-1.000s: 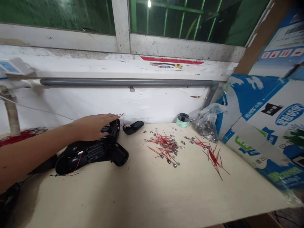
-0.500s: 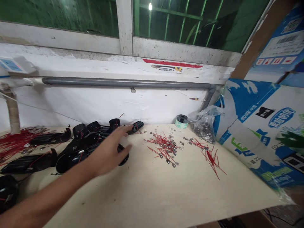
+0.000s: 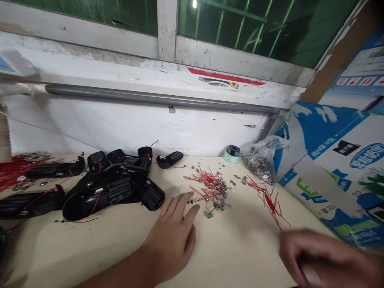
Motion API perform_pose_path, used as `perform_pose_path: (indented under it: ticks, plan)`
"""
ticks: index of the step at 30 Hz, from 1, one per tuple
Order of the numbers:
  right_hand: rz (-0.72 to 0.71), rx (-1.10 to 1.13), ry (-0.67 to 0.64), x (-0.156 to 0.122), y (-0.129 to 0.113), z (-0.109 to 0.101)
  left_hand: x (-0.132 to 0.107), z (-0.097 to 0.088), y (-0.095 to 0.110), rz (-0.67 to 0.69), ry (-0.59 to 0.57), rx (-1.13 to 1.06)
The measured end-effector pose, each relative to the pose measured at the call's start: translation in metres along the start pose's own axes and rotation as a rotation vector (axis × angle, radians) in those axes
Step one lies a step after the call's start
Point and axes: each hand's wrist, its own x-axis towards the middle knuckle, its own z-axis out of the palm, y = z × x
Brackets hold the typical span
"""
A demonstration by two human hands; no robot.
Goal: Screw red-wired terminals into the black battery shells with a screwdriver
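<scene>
The housings (image 3: 114, 192) were glossy black plastic, the wires (image 3: 207, 184) red-sheathed, the tabs (image 3: 216, 206) bright metal, the tabletop (image 3: 120, 252) smooth matt board.

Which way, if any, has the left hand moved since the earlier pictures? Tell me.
Yes: the left hand moved rightward, off the black plastic housing, now beside the red-wired terminals.

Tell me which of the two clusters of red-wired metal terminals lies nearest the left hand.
The larger cluster, just past the fingertips of the left hand; the sparser cluster lies farther right.
</scene>
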Motion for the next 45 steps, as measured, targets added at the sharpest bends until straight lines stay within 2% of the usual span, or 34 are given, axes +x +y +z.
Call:
perform_pose_path:
  ticks: [2, 4, 5, 7, 8, 11, 13, 15, 19, 21, 24, 27, 30, 31, 34, 36, 38, 41, 45]
  plan:
    - [-0.048, -0.005, 0.007, 0.043, -0.010, -0.028, 0.006, -0.004, 0.004, 0.028, -0.005, 0.013]
    - [-0.090, -0.042, 0.042, 0.099, -0.018, -0.049, 0.016, -0.004, 0.009, 0.068, -0.003, 0.005]
    - [-0.126, -0.134, 0.134, 0.129, -0.021, -0.056, 0.021, -0.003, 0.011, 0.085, -0.011, -0.004]
    - [-0.186, -0.404, 0.327, 0.188, -0.026, -0.061, 0.030, 0.002, 0.015, 0.101, -0.028, -0.019]
    - [-0.212, -0.553, 0.367, 0.215, -0.029, -0.060, 0.033, 0.005, 0.015, 0.099, -0.040, -0.029]
    - [-0.211, -0.901, 0.301, 0.280, -0.037, -0.049, 0.035, 0.014, 0.013, 0.067, -0.053, -0.048]
    - [-0.096, -1.069, 0.227, 0.311, -0.044, -0.042, 0.032, 0.019, 0.008, 0.059, -0.036, -0.054]
    - [-0.045, -1.177, 0.186, 0.335, -0.051, -0.037, 0.030, 0.024, 0.003, 0.083, -0.006, -0.049]
    - [-0.085, -1.206, 0.126, 0.362, -0.061, -0.036, 0.028, 0.036, -0.002, 0.159, 0.091, 0.026]
    - [-0.122, -1.202, 0.125, 0.362, -0.065, -0.039, 0.029, 0.041, -0.002, 0.175, 0.161, 0.070]
    - [-0.151, -1.188, 0.186, 0.343, -0.064, -0.049, 0.029, 0.041, -0.001, 0.198, 0.225, 0.078]
    - [-0.181, -1.109, 0.387, 0.304, -0.051, -0.064, 0.032, 0.032, -0.003, 0.237, 0.263, 0.069]
    - [-0.118, -1.048, 0.633, 0.257, -0.028, -0.072, 0.036, 0.020, -0.006, 0.304, 0.318, 0.076]
    - [-0.089, -1.028, 0.670, 0.242, -0.020, -0.070, 0.037, 0.016, -0.007, 0.327, 0.339, 0.078]
    - [-0.041, -0.955, 0.766, 0.207, -0.001, -0.052, 0.037, 0.008, -0.010, 0.346, 0.384, 0.084]
    - [-0.080, -0.887, 0.829, 0.193, 0.006, -0.035, 0.036, 0.005, -0.012, 0.356, 0.404, 0.091]
    - [-0.157, -0.828, 0.858, 0.185, 0.010, -0.020, 0.034, 0.002, -0.017, 0.446, 0.455, 0.100]
    - [-0.284, -0.710, 0.897, 0.177, 0.014, -0.007, 0.035, -0.004, -0.024, 0.484, 0.529, 0.137]
    - [-0.476, -0.507, 0.983, 0.171, 0.026, 0.003, 0.041, -0.017, -0.032, 0.501, 0.532, 0.196]
